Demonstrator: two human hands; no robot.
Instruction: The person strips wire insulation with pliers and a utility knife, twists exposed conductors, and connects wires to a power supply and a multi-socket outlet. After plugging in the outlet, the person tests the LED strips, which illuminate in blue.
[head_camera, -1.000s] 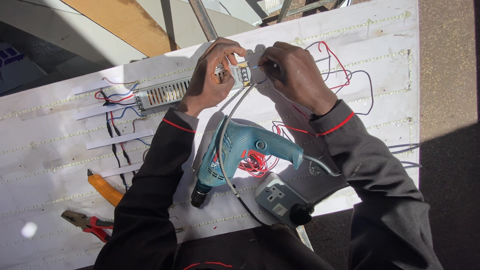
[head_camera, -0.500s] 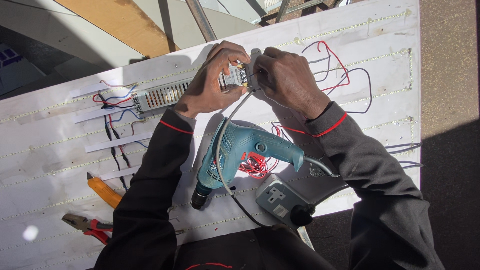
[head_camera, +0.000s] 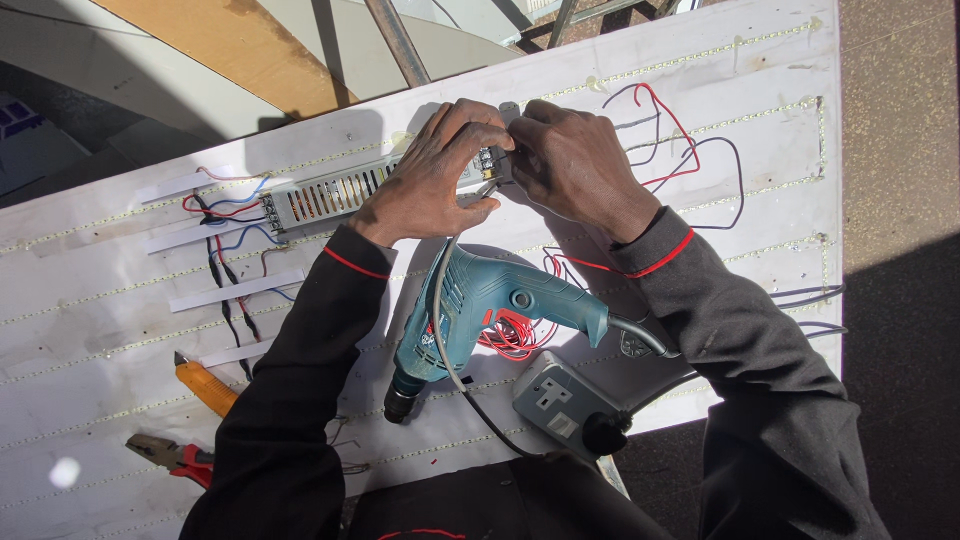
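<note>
pliers (head_camera: 170, 457): far lower left of the hands, idle on the white surface (head_camera: 90, 330).
knife (head_camera: 205, 386): orange, beside the left sleeve; could get swept off.
power supply (head_camera: 330, 193): just left of the hands, terminal end under the fingers.
left hand (head_camera: 430, 175): pinched narrow on the terminal block.
right hand (head_camera: 575, 160): closed on a small tool or wire, cannot tell which; a slip may bridge terminals.
drill (head_camera: 480, 310): below the hands, cord looped near the wrists; snag risk.
socket (head_camera: 565, 405): plugged, lower right; shock risk if live.
</note>
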